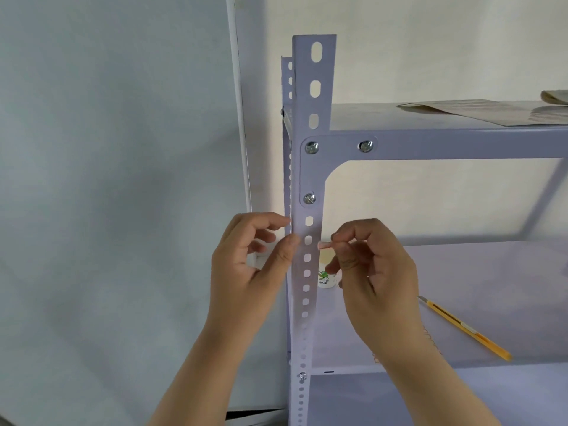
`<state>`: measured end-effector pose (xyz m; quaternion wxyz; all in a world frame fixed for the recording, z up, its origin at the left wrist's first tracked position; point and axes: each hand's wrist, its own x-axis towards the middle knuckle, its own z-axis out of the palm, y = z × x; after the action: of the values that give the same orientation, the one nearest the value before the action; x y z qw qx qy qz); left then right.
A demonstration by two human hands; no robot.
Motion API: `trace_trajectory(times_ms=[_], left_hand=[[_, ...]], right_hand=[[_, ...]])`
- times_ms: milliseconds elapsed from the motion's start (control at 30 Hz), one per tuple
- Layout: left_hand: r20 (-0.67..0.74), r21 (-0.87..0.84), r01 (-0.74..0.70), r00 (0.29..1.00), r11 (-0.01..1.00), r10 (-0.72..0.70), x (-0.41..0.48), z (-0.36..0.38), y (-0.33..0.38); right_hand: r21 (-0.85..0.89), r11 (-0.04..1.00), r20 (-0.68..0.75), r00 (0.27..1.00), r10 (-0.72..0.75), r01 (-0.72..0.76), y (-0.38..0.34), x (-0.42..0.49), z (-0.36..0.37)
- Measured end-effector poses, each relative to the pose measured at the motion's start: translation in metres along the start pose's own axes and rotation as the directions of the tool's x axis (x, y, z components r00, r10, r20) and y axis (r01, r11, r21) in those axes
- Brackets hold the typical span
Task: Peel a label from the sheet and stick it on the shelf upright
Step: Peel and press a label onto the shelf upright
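The pale lilac shelf upright (308, 186) runs down the middle of the head view, punched with a row of slots. My left hand (252, 265) is at its left edge, thumb tip touching the metal, fingers loosely curled and holding nothing. My right hand (372, 272) is just right of the upright, thumb and forefinger pinched on a small pale pink label (323, 245) whose free end points at the upright. The label sheet (479, 110) lies flat on the top shelf at the right.
A yellow utility knife (464, 327) lies on the middle shelf board (491, 287). A small white bottle (326, 279) stands behind the upright on that shelf. Bolts fix a corner bracket (312, 167) above my hands. A white wall is at the left.
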<state>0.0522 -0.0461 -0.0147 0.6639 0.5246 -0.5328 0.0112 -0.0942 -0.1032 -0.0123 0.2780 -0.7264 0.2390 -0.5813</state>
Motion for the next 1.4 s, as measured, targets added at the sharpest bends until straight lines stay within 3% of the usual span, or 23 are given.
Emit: trace_trajectory(times_ms=[133, 367, 533, 833, 967, 1200, 1400], left_hand=[[0.067, 0.07, -0.121, 0.991, 0.99, 0.116, 0.001, -0.008, 0.018], [0.133, -0.115, 0.008, 0.991, 0.993, 0.008, -0.007, -0.002, 0.038], [0.132, -0.073, -0.002, 0.991, 0.997, 0.012, -0.009, 0.003, 0.04], [0.137, -0.077, 0.101, 0.987, 0.992, -0.089, -0.013, 0.008, 0.043], [0.138, -0.026, 0.057, 0.989, 0.998, -0.053, -0.014, 0.009, 0.045], [0.067, 0.144, -0.047, 0.997, 0.988, 0.038, -0.014, 0.014, 0.044], [0.038, 0.232, -0.105, 0.994, 0.967, 0.099, -0.013, 0.015, 0.043]], right_hand=[[0.098, 0.986, 0.068, 0.989, 0.129, -0.135, -0.014, -0.001, -0.012], [0.243, 0.946, 0.162, 0.97, 0.179, -0.215, -0.031, 0.001, -0.023], [0.303, 0.92, 0.137, 0.967, 0.216, -0.249, -0.03, 0.0, -0.03], [0.129, 0.98, 0.175, 0.976, 0.128, -0.151, -0.027, -0.001, -0.039], [0.108, 0.986, 0.172, 0.98, 0.105, -0.124, -0.024, -0.001, -0.042], [-0.152, 0.985, 0.084, 0.994, -0.074, 0.086, -0.014, 0.001, -0.04], [-0.194, 0.97, 0.063, 0.989, -0.136, 0.146, -0.008, 0.001, -0.034]])
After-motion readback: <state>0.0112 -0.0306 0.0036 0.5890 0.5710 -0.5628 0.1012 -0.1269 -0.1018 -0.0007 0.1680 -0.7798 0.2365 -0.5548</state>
